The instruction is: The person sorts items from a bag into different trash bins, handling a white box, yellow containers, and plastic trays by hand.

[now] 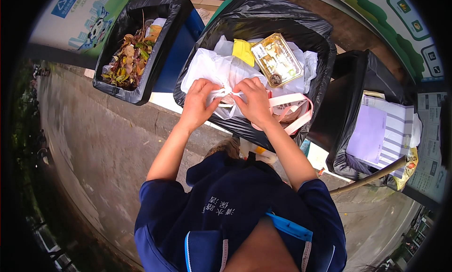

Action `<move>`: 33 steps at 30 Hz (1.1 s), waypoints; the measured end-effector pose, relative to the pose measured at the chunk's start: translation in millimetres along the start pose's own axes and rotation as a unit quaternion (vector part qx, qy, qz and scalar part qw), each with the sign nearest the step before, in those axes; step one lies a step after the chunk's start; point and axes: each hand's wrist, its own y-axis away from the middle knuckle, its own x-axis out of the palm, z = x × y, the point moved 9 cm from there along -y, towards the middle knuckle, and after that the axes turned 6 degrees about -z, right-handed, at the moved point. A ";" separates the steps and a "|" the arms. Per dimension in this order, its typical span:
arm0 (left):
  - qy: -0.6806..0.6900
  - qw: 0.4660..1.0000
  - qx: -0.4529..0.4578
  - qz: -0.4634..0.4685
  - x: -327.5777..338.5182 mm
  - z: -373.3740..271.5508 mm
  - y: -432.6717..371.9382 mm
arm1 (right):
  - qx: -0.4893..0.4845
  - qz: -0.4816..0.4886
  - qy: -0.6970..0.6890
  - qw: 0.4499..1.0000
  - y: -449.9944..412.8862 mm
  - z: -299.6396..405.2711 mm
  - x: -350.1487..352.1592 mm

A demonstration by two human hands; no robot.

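Observation:
Both of my hands meet at the knotted handles of a white plastic bag (208,65), which lies in the middle bin lined with a black plastic bag (326,53). My left hand (198,104) pinches the twisted handles from the left, and my right hand (251,101) grips them from the right. Beyond my right hand, a clear takeaway container (277,60) with food remains rests tilted on white bags, beside a yellow wrapper (243,52). A bag with pink handles (298,113) lies just right of my right hand.
At the left stands a bin of leaves (130,62) with a black liner. A black-lined bin (340,131) at the right holds a purple sheet (367,131) and striped packaging. A wooden pole (367,178) slants below it. Printed panels (95,21) stand behind the bins, above the pavement (106,148).

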 end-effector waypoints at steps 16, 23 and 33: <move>-0.040 0.997 0.062 -0.022 14.9 -9.2 -9.7 | -0.030 -0.022 -0.018 0.999 -7.1 4.7 8.3; -0.047 0.992 0.105 0.053 22.6 -20.9 -22.5 | 0.084 0.061 -0.059 0.993 -13.9 -19.4 18.1; 0.032 0.983 0.007 0.182 30.7 -2.5 -29.4 | 0.080 0.030 -0.048 0.995 -12.2 -23.6 24.3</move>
